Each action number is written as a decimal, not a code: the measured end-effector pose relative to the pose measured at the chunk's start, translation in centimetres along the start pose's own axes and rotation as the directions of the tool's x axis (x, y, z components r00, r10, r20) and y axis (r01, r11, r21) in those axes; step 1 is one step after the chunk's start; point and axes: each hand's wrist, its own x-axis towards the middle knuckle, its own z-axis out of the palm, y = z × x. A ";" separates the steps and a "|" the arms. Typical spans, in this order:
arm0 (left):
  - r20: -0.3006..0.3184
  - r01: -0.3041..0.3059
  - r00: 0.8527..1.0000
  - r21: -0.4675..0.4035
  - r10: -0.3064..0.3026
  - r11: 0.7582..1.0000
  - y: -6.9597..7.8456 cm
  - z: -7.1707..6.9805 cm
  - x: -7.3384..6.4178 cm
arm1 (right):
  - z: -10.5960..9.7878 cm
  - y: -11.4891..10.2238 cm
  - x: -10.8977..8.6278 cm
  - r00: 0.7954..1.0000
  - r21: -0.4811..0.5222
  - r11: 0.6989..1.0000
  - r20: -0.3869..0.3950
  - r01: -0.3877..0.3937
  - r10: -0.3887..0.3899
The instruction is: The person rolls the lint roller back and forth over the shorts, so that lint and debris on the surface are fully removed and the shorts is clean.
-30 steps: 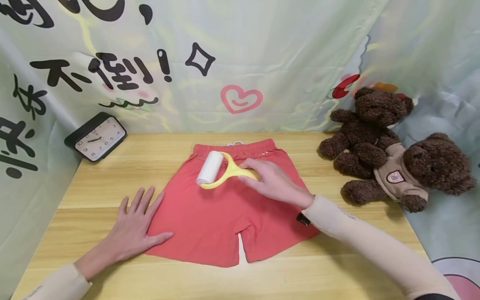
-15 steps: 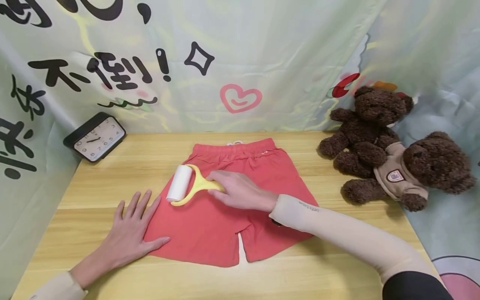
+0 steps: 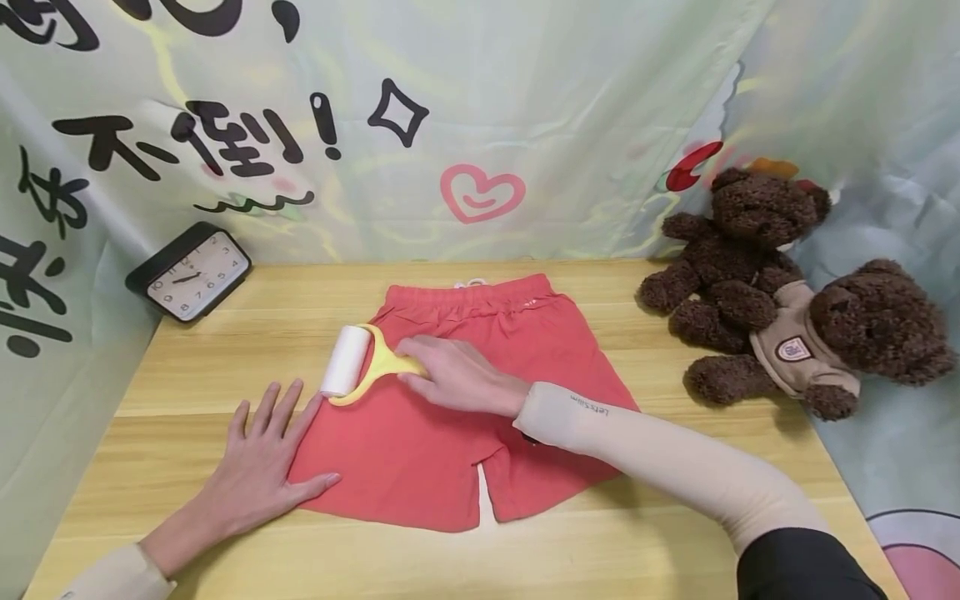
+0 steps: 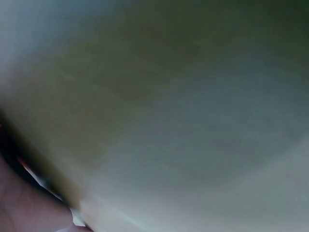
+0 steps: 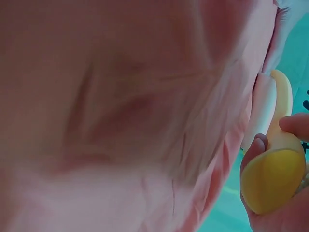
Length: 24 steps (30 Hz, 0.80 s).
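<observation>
A pair of red shorts (image 3: pixel 420 450) lies spread on the wooden table, waistband toward the back. My right hand (image 3: pixel 461 375) grips the yellow handle of a lint roller (image 3: pixel 345 360), whose white roll sits at the left edge of the shorts, just below the waistband. In the right wrist view, fingers and thumb wrap the yellow handle (image 5: pixel 274 176). With fingers spread, my left hand (image 3: pixel 262 467) rests flat on the left leg's edge, partly on the table. Its index fingertip is close to the roll's lower end; whether they touch I cannot tell. The left wrist view is mostly blur.
A black-framed clock (image 3: pixel 191 273) stands at the table's back left. Two brown teddy bears sit at the right, an upper bear (image 3: pixel 750 233) and a lower bear (image 3: pixel 810 342) in a beige shirt. A printed cloth (image 3: pixel 585 125) hangs behind the table (image 3: pixel 570 558).
My right hand has carried the lint roller left across the shorts, from below the waistband's middle to the left edge. The left hand has barely shifted.
</observation>
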 end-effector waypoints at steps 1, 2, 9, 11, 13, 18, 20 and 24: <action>0.003 0.000 1.000 0.000 0.000 1.000 0.0 0.0 0.0 | 0.0 0.0 0.0 1.000 0.006 1.000 0.000 -0.002 0.002; 0.006 0.000 1.000 0.001 0.000 1.000 0.0 0.0 0.1 | 0.0 0.1 0.0 1.000 0.011 1.000 0.000 -0.005 0.005; 0.032 0.012 0.999 0.014 -0.013 1.000 0.1 -0.1 0.0 | -0.2 0.7 -0.6 1.000 0.033 0.999 -0.003 0.006 -0.005; 0.036 0.009 0.999 0.023 -0.010 1.000 0.1 -0.2 0.0 | -0.4 1.0 -0.8 1.000 0.027 1.000 0.002 0.008 -0.008; 0.038 0.006 0.999 0.033 -0.007 0.999 0.1 -0.2 0.0 | -0.6 1.2 -1.0 1.000 0.025 1.000 0.009 0.008 -0.009; 0.032 -0.006 0.999 0.055 0.004 0.998 0.0 -0.2 0.0 | -1.4 1.9 -1.6 0.999 0.025 1.000 0.030 0.015 -0.016; 0.031 -0.011 0.999 0.061 0.009 0.998 0.0 -0.2 0.0 | -1.7 2.2 -1.8 0.999 0.024 1.000 0.040 0.014 -0.015; 0.027 -0.019 0.999 0.062 0.017 0.998 0.2 -0.2 0.1 | -2.4 3.0 -2.2 0.998 0.018 1.000 0.062 0.004 -0.006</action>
